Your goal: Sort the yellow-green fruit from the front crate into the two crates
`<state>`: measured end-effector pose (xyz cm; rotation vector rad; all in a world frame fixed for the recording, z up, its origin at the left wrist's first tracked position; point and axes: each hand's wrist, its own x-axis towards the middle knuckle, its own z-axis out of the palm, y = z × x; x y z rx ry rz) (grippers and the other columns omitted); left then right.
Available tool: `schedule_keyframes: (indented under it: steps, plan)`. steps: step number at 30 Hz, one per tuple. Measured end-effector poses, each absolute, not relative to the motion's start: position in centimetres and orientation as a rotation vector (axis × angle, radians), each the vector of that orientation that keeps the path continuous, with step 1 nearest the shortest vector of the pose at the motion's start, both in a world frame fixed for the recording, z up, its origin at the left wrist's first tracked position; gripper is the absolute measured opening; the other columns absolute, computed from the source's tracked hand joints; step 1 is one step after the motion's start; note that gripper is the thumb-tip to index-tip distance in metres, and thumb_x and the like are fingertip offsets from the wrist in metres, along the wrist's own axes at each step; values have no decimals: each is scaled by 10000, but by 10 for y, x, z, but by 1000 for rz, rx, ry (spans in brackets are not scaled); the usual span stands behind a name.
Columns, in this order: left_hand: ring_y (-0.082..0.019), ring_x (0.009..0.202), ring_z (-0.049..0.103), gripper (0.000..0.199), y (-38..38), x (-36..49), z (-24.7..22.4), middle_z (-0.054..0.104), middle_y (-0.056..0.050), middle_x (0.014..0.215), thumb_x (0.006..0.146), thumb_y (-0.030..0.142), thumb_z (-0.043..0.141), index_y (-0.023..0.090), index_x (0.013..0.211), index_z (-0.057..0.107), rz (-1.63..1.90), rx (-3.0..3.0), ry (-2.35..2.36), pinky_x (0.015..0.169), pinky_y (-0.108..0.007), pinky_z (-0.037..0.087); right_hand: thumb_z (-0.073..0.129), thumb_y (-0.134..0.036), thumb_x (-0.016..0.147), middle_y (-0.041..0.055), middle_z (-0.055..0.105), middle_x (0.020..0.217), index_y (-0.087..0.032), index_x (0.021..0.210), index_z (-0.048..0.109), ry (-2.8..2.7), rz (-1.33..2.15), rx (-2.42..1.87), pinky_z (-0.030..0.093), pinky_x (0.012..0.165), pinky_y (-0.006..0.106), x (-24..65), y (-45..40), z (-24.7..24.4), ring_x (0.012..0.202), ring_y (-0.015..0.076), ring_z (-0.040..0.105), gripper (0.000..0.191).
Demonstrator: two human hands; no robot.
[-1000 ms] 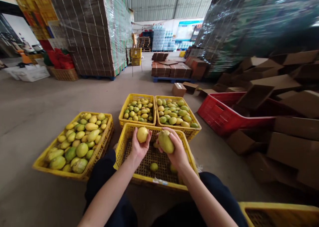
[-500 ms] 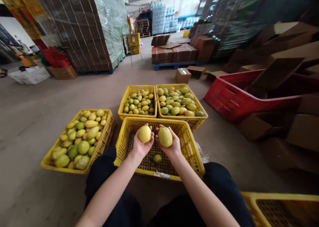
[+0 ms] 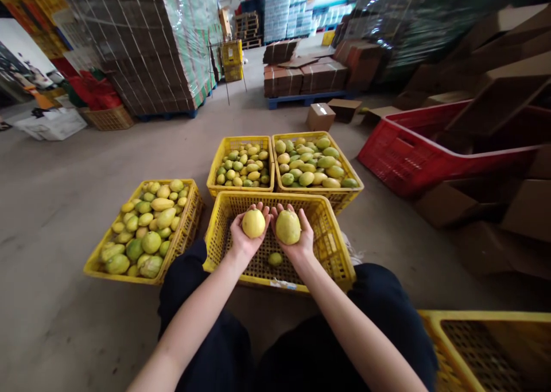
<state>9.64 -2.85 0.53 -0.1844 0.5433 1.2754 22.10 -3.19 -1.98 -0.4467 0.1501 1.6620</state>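
Note:
My left hand (image 3: 244, 240) is palm up with a round yellow fruit (image 3: 253, 224) resting in it. Beside it my right hand (image 3: 302, 243) holds a larger yellow-green fruit (image 3: 288, 227), also on an upturned palm. Both hands are above a yellow crate (image 3: 336, 248), their fingertips close together. One small green fruit (image 3: 275, 259) lies on the bottom of that crate, below my hands.
Behind are two yellow crates of fruit (image 3: 218, 151) (image 3: 353, 186); another fruit-filled crate (image 3: 189, 231) stands at left. A red crate (image 3: 387, 159) with cardboard is at right. A yellow crate (image 3: 434, 329) sits at lower right.
The view has tilted down slightly, so the background appears higher. My fingers have spread wider under the two fruits, and more of both palms shows.

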Motion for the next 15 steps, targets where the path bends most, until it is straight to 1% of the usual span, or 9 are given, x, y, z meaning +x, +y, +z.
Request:
schedule_keyframes:
  steps: [2, 5, 11, 15]
  plan:
    - [-256, 1010, 696, 344, -29, 98, 3, 724, -123, 1054, 779, 154, 481, 140, 1051, 692, 1282, -179, 546, 837, -390, 589, 542, -352, 904, 43, 768, 935, -235, 942, 654, 156, 1650, -461, 613, 816, 423, 220, -31, -21, 870, 202, 741, 167]
    - [-267, 1036, 688, 390, -28, 98, 0, 717, -130, 1081, 775, 175, 489, 139, 1112, 682, 1286, -181, 526, 849, -398, 586, 550, -358, 897, 40, 767, 953, -238, 955, 654, 154, 1629, -472, 605, 846, 430, 219, -30, -21, 907, 206, 737, 169]
    - [-263, 1039, 684, 380, -27, 97, 0, 714, -137, 1080, 795, 221, 489, 121, 1105, 686, 1294, -189, 499, 833, -370, 589, 486, -367, 926, 62, 768, 924, -218, 949, 652, 194, 1609, -520, 614, 820, 415, 217, -30, -17, 893, 213, 741, 225]
    - [-254, 1021, 686, 388, -27, 97, 2, 715, -135, 1068, 791, 220, 497, 121, 1117, 682, 1287, -197, 509, 826, -358, 588, 509, -358, 914, 54, 770, 923, -218, 974, 653, 179, 1619, -520, 610, 833, 429, 216, -30, -17, 871, 214, 745, 210]
